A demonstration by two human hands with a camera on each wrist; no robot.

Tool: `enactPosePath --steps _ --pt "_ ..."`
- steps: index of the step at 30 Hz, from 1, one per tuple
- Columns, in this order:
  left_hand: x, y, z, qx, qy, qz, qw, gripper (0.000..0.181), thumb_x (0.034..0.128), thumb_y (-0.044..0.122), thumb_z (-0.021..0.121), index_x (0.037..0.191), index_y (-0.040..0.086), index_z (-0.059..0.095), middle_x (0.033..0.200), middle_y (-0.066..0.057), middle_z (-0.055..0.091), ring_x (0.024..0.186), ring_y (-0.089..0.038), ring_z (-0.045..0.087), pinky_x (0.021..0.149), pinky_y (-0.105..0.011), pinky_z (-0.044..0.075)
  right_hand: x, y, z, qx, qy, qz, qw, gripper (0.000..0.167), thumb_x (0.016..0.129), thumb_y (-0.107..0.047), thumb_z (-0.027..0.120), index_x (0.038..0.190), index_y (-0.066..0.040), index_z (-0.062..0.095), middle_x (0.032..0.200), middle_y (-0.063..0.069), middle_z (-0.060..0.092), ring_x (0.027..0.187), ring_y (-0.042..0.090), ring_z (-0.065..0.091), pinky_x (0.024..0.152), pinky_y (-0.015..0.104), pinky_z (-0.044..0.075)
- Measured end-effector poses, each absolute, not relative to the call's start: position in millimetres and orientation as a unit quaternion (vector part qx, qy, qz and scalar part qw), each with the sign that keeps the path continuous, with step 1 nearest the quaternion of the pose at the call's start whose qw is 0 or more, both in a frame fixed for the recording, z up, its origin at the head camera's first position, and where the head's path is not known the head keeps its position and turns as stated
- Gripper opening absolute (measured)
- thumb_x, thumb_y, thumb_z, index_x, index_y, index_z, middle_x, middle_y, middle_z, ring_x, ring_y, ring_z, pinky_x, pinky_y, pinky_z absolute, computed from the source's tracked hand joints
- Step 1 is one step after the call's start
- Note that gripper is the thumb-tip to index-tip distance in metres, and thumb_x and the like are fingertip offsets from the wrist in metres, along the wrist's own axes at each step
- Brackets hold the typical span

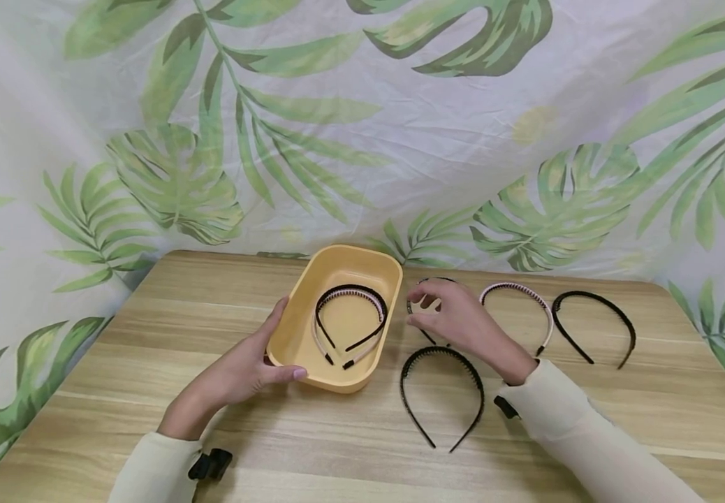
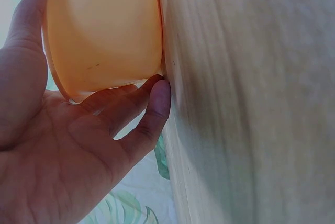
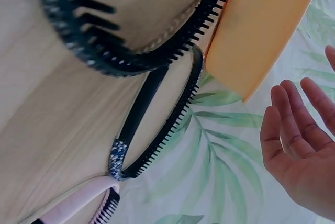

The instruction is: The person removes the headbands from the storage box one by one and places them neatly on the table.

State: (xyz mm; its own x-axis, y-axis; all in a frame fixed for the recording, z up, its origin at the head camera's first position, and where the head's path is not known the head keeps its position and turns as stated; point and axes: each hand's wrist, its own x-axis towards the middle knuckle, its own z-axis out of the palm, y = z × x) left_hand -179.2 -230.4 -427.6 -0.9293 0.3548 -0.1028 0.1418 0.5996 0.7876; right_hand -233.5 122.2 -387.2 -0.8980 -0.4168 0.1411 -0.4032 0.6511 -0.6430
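Holds the yellow plastic tray [image 1: 353, 262] by its near left corner in the left grip [image 1: 249, 360]. Reaches just right of the tray with the right grip [image 1: 453, 314], fingers parted and loosely bent. Inside the tray, by head view only: black headband [image 1: 350, 287] and pink headband [image 1: 320, 347]. Right of the tray on the worktop [image 1: 287, 447]: four more headbands [image 1: 442, 351], with glittering stones [image 3: 116, 153] on two clear only from the right wrist.

In the head view, the right hand [image 1: 447, 314] hides part of the dark headband [image 1: 427, 336] behind it, while the right wrist view blurs and crops the nearest black toothed headband [image 3: 89, 59] and the left wrist view cuts off the yellow tub [image 2: 104, 30] above.
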Motion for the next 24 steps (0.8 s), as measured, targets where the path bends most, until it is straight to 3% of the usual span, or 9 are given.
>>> enactPosePath --steps 12,18,24 --pt "-179 -230 -428 0.134 0.886 0.425 0.126 0.127 0.0878 0.038 0.085 0.169 0.014 -0.009 0.169 -0.032 0.021 0.141 -0.037 0.052 0.116 -0.055 0.035 -247 105 -385 -0.235 0.9 -0.367 0.015 0.032 0.093 -0.018 0.079 0.122 -0.005 0.075 0.116 0.013 0.076 0.107 0.03 0.069 0.093 0.047 0.055" --pt "-179 -230 -428 0.137 0.884 0.429 0.124 0.127 0.0881 0.038 0.085 0.169 0.014 -0.01 0.169 -0.033 0.021 0.141 -0.037 0.052 0.117 -0.057 0.034 -250 98 -381 -0.236 0.901 -0.363 0.022 0.03 0.095 -0.021 0.078 0.123 -0.009 0.075 0.119 0.01 0.075 0.108 0.029 0.068 0.089 0.044 0.056" --pt "-179 -230 -427 0.138 0.886 0.425 0.122 0.126 0.0886 0.038 0.085 0.169 0.014 -0.01 0.169 -0.033 0.022 0.142 -0.038 0.05 0.118 -0.058 0.033 -254 89 -381 -0.242 0.902 -0.358 0.022 0.033 0.096 -0.025 0.078 0.125 -0.01 0.074 0.122 0.009 0.074 0.112 0.027 0.067 0.093 0.045 0.055"
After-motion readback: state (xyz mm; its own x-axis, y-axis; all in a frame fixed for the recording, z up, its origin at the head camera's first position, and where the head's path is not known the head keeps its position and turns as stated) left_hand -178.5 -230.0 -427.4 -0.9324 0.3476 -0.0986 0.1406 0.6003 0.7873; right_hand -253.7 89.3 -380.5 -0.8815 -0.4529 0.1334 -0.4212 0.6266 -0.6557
